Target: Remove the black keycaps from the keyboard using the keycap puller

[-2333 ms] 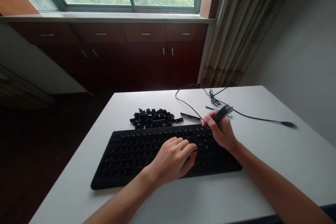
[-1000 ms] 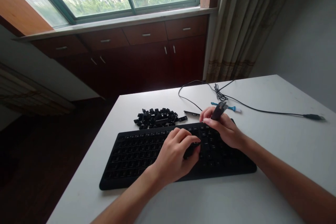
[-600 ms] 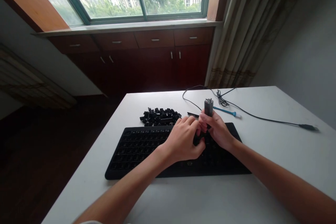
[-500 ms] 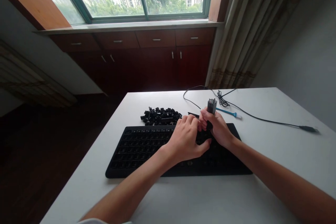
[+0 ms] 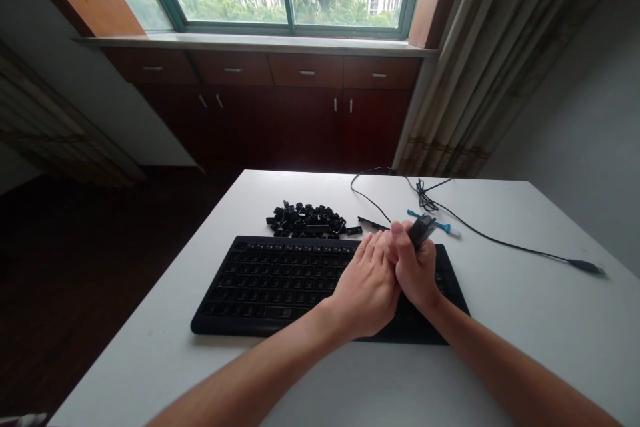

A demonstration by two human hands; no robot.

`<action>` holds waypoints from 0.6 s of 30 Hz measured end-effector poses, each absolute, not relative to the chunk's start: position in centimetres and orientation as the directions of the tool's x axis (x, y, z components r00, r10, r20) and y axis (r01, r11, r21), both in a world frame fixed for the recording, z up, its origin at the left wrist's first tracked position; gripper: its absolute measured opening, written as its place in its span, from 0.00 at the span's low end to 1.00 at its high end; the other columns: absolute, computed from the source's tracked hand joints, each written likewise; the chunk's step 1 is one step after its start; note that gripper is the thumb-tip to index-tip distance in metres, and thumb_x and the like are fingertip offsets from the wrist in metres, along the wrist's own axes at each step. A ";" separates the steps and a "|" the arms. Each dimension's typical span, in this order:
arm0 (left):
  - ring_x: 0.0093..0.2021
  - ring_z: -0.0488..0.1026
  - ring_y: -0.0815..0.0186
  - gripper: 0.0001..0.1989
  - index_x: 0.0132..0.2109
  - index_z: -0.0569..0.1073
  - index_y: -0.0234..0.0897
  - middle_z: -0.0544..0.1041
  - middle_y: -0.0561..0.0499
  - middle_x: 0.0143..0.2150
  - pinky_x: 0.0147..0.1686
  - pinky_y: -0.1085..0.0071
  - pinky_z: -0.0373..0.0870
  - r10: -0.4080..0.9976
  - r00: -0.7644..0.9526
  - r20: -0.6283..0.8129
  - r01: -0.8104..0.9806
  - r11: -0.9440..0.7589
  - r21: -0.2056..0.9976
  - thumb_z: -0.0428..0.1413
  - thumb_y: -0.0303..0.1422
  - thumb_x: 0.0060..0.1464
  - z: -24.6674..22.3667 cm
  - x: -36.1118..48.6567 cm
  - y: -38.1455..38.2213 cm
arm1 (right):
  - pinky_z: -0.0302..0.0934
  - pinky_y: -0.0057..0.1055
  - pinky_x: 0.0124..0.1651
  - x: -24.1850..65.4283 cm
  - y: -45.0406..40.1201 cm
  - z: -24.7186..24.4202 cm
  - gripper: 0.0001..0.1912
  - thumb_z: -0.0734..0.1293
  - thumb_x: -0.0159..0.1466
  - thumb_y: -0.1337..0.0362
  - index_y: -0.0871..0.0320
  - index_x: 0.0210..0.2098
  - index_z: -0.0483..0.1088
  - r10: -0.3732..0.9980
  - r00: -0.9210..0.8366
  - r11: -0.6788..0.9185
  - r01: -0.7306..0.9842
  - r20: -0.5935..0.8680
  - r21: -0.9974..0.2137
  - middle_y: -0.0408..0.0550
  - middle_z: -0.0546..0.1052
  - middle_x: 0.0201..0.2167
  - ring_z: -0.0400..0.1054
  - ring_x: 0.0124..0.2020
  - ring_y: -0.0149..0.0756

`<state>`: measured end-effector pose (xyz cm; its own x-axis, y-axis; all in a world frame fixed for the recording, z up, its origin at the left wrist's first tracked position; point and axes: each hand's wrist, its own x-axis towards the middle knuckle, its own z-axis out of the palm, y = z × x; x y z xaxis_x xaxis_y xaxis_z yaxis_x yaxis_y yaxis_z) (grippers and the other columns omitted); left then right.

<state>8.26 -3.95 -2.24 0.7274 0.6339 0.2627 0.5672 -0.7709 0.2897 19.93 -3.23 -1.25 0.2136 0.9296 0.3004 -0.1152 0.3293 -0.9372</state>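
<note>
Right hand: closed and clamped around a dark keycap puller, with thumb uppermost and the puller's partly see-through end slanting up to the right. Left hand: palm down over the right part of a black keyboard, with fingers outstretched and close together, tips against the curled fingers of the other hand; underside hidden, hence any grip beneath it impossible to tell. Keyboard flat on a white table, with uncapped key positions across the left and middle; light marks along the top row too small to read. Just behind it: a heap of loose black keycaps, a single key at its side, and a long black key bar. Farther right: a blue-handled brush, a bundled black cable, and a USB plug. Beyond the table: a red-brown cabinet with closed drawers, contents hidden.
</note>
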 end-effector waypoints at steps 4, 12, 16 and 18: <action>0.76 0.46 0.46 0.33 0.74 0.47 0.20 0.53 0.29 0.74 0.74 0.48 0.43 0.634 0.728 0.260 0.573 -0.772 0.275 0.43 0.30 0.67 -2.4 8.1 -4.1 | 0.53 0.31 0.27 20.2 -3.3 -1.7 0.22 0.65 0.72 0.57 0.55 0.23 0.59 0.911 0.242 0.375 -0.153 0.333 -0.914 0.37 0.60 0.18 0.54 0.21 0.28; 0.71 0.59 0.49 0.26 0.68 0.61 0.24 0.65 0.33 0.69 0.72 0.50 0.54 0.693 0.657 0.298 0.557 -0.712 0.429 0.49 0.31 0.66 -1.9 7.7 -3.8 | 0.48 0.30 0.23 20.1 -3.3 -1.0 0.23 0.65 0.72 0.59 0.55 0.21 0.57 0.913 0.268 0.391 -0.369 0.306 -0.843 0.36 0.58 0.16 0.50 0.17 0.26; 0.64 0.69 0.56 0.14 0.57 0.74 0.37 0.74 0.43 0.62 0.68 0.55 0.64 0.720 0.595 0.358 0.510 -0.682 0.524 0.53 0.34 0.68 -2.1 6.8 -3.3 | 0.40 0.30 0.19 20.7 -2.7 0.0 0.26 0.66 0.69 0.59 0.55 0.19 0.53 0.908 0.392 0.341 -0.484 0.149 -0.806 0.35 0.54 0.15 0.45 0.15 0.25; 0.61 0.71 0.58 0.10 0.51 0.78 0.39 0.77 0.47 0.58 0.65 0.58 0.69 0.711 0.580 0.398 0.486 -0.694 0.531 0.54 0.34 0.68 -2.4 6.3 -3.0 | 0.39 0.29 0.18 21.0 -2.3 0.4 0.26 0.67 0.68 0.59 0.55 0.18 0.52 0.899 0.434 0.310 -0.528 0.063 -0.791 0.34 0.53 0.14 0.44 0.15 0.24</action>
